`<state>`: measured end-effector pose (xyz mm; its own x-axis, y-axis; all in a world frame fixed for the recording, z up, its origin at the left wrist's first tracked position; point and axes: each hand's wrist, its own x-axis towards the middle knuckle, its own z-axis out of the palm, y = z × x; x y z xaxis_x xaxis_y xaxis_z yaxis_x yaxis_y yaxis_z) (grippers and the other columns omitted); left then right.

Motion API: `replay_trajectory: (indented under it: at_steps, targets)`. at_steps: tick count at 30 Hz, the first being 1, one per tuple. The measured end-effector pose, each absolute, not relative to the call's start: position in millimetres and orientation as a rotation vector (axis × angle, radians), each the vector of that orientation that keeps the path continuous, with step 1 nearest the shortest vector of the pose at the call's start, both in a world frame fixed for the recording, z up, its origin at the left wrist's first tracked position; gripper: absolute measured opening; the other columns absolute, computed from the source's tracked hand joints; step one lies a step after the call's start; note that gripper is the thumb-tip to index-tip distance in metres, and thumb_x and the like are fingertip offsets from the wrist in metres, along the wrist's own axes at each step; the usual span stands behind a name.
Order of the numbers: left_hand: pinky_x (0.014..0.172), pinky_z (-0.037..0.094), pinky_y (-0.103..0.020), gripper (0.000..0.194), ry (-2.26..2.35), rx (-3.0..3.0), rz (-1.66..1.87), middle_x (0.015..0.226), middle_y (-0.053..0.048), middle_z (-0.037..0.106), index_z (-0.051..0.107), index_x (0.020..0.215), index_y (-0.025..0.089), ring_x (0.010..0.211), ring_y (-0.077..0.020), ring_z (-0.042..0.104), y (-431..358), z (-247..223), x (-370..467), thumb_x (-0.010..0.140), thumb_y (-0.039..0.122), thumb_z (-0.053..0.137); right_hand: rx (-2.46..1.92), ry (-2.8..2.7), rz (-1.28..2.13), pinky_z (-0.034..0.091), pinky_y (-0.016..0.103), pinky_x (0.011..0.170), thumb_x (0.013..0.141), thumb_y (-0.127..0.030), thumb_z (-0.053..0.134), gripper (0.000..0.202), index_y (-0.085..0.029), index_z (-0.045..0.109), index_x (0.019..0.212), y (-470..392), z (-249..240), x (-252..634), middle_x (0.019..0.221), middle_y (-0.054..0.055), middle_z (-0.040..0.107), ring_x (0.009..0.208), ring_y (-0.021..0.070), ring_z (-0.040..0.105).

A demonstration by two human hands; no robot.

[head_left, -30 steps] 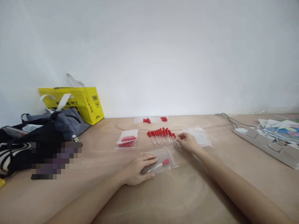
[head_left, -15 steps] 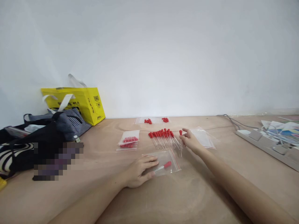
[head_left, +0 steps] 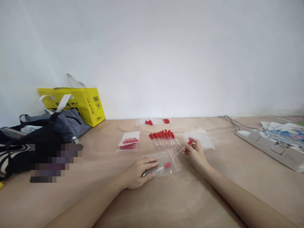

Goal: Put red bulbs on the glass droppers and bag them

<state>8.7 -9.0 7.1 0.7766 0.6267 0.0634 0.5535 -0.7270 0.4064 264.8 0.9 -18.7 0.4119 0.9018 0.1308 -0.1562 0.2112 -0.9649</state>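
My left hand (head_left: 142,172) lies with fingers spread on a clear zip bag (head_left: 159,156), pressing it to the table. Inside the bag is one dropper (head_left: 167,165) with a red bulb, partly under my fingers. My right hand (head_left: 196,155) pinches a second glass dropper (head_left: 190,141) by its red bulb. That dropper slants down to the left, its thin tip close to the bag's red-lined open edge; whether it touches I cannot tell. Just beyond the bag lies a row of several red-bulbed droppers (head_left: 163,135), tubes pointing toward me.
Filled zip bags (head_left: 129,141) are stacked left of the row, and flat bags (head_left: 200,138) lie behind my right hand. Loose red bulbs (head_left: 149,122) rest near the wall. A yellow bag (head_left: 97,109) and dark bags (head_left: 45,136) stand left; a power strip (head_left: 268,148) lies right.
My right hand has drawn the dropper away from the row and toward me, tilting it from upright to slanted, tip toward the bag. My left hand stays on the bag.
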Motion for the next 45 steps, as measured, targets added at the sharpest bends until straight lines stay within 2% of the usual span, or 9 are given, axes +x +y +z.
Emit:
replay_trajectory:
  at_steps: [8,13,17,20,23,29,36,39,45]
  targets:
    - [0.101,0.027,-0.041,0.048,0.959,2.573,0.263,0.138,-0.006,0.029,0.036,0.128,0.025,0.124,-0.023,0.03,-12,11,9,0.082,0.037,0.045,-1.078,-0.875,1.153,0.049,0.025,0.052,0.066,-0.028,0.056,0.026,-0.023,0.037,0.083,-12,-22,245,0.066,-0.006,0.051,0.052,0.0094,0.056]
    - [0.101,0.028,-0.04,0.052,0.943,2.573,0.303,0.138,-0.004,0.03,0.03,0.13,0.027,0.123,-0.0217,0.031,-10,9,9,0.082,0.036,0.046,-1.189,-1.207,1.223,0.035,0.018,0.034,0.065,-0.037,0.059,0.028,-0.021,0.039,0.076,-15,-20,241,0.055,-0.009,0.05,0.034,0.0057,0.043]
    - [0.099,0.03,-0.04,0.052,0.934,2.579,0.341,0.135,-0.005,0.035,0.03,0.13,0.026,0.122,-0.0217,0.034,-9,7,8,0.082,0.036,0.046,-1.252,-1.446,1.268,0.032,0.018,0.035,0.063,-0.04,0.06,0.026,-0.017,0.051,0.072,-10,-21,242,0.057,-0.004,0.054,0.037,0.0058,0.043]
    - [0.099,0.03,-0.041,0.052,0.946,2.574,0.341,0.133,-0.006,0.038,0.032,0.129,0.025,0.121,-0.0229,0.035,-10,6,8,0.081,0.037,0.047,-1.107,-1.692,1.17,0.042,0.022,0.053,0.069,-0.04,0.055,0.025,-0.015,0.058,0.062,-7,-21,242,0.064,0.001,0.059,0.058,0.0113,0.055]
    - [0.099,0.03,-0.041,0.052,0.957,2.557,0.333,0.132,-0.007,0.04,0.034,0.128,0.023,0.121,-0.0238,0.035,-10,7,8,0.081,0.037,0.047,-1.053,-1.786,1.125,0.043,0.026,0.066,0.071,-0.037,0.05,0.026,-0.015,0.061,0.064,-3,-21,245,0.075,0.004,0.063,0.071,0.0148,0.057]
    - [0.099,0.03,-0.041,0.046,0.923,2.563,0.331,0.133,-0.006,0.039,0.041,0.125,0.024,0.121,-0.023,0.035,-9,8,8,0.081,0.038,0.047,-1.541,-1.431,0.689,0.041,0.023,0.057,0.065,-0.027,0.053,0.012,-0.016,0.057,0.069,34,-15,267,0.065,0.001,0.06,0.059,0.0132,0.055]
    - [0.099,0.031,-0.042,0.045,0.907,2.564,0.33,0.132,-0.006,0.039,0.042,0.124,0.025,0.12,-0.0229,0.036,-9,10,8,0.08,0.037,0.048,-1.725,-1.277,0.519,0.041,0.027,0.063,0.06,-0.031,0.061,0.029,-0.014,0.058,0.084,104,-2,256,0.081,0.009,0.063,0.073,0.019,0.057]
    - [0.099,0.031,-0.041,0.046,0.918,2.562,0.31,0.133,-0.007,0.039,0.042,0.124,0.023,0.12,-0.0232,0.036,-10,11,7,0.08,0.037,0.048,-1.768,-1.228,0.506,0.041,0.028,0.063,0.059,-0.034,0.062,0.026,-0.015,0.06,0.078,120,-3,247,0.082,0.011,0.063,0.078,0.0221,0.057]
    - [0.098,0.032,-0.04,0.046,0.917,2.552,0.331,0.132,-0.007,0.04,0.043,0.123,0.022,0.119,-0.0234,0.038,-11,11,7,0.081,0.038,0.047,-1.714,-1.14,0.567,0.039,0.026,0.055,0.058,-0.025,0.059,0.009,-0.017,0.058,0.061,127,-9,245,0.068,0.007,0.063,0.067,0.0204,0.058]
